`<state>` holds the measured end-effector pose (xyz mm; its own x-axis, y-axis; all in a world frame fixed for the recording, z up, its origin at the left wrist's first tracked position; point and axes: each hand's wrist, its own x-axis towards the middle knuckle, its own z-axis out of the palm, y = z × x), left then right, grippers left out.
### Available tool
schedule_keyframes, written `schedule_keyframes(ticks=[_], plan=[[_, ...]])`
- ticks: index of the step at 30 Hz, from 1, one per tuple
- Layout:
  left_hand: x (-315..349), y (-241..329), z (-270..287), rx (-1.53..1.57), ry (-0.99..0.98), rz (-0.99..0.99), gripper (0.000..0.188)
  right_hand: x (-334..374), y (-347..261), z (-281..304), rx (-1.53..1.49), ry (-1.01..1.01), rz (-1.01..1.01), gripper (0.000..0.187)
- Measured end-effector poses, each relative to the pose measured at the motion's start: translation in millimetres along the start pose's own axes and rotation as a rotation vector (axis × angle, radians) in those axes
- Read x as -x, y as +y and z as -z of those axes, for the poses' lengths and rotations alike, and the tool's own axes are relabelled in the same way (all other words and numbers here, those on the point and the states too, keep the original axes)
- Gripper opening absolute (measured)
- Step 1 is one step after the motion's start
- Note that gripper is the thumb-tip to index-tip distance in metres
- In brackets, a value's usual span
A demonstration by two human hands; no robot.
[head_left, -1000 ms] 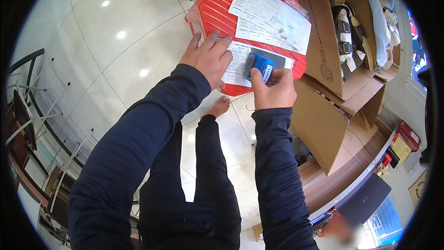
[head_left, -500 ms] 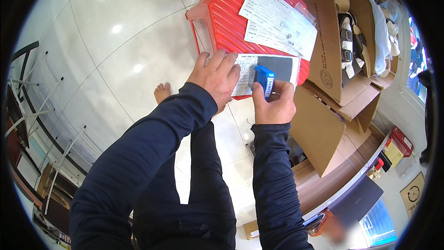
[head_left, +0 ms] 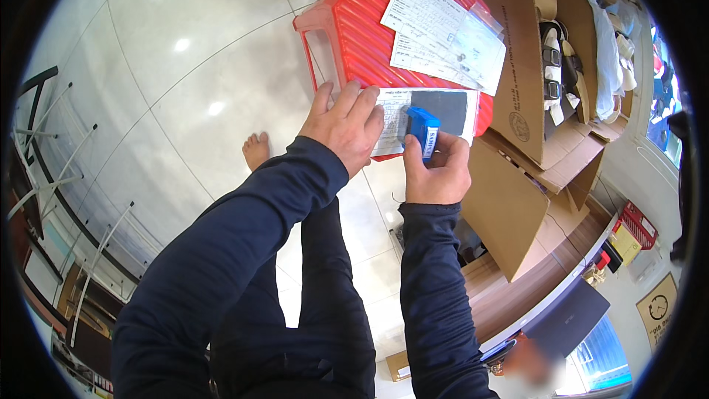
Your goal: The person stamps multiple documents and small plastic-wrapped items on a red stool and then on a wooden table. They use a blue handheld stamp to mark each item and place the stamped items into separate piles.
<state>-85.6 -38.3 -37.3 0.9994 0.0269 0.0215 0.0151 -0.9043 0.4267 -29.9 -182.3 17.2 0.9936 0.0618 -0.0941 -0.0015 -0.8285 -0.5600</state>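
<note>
My right hand [head_left: 442,174] grips a small blue self-inking stamp [head_left: 422,133], thumb on its near side and fingers on the right. The stamp is over a printed form with handwriting [head_left: 391,125], beside a dark grey rectangle [head_left: 441,111] on that sheet. Whether the stamp's base touches the paper cannot be told. Fingers stretched out, my left hand [head_left: 346,124] lies flat over the form's left end. Under the sheet is a ridged red plastic stool [head_left: 362,37]. Farther back on it, two more filled-in forms [head_left: 427,18] overlap, partly beneath a clear plastic bag [head_left: 478,44].
Right of the stool stands an open cardboard box [head_left: 509,44] holding sandals [head_left: 552,66]. Its lower flap [head_left: 509,207] juts toward me. White metal racks [head_left: 88,251] line the left side. A dark laptop [head_left: 569,318] sits at the lower right, with a blurred patch beside it.
My right hand and the stamp have shifted very slightly toward me. The left hand keeps its place on the form.
</note>
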Motion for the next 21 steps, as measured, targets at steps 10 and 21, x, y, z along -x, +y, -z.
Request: schedule_keyframes(ticks=[10, 21], plan=[[-1, -1, -1, -0.002, 0.016, -0.005, 0.061, -2, 3, -4, 0.007, -0.031, 0.009, 0.031], [-4, -1, 2, 0.012, -0.009, 0.001, 0.058, -3, 4, -24, 0.104, -0.019, 0.025, 0.028]])
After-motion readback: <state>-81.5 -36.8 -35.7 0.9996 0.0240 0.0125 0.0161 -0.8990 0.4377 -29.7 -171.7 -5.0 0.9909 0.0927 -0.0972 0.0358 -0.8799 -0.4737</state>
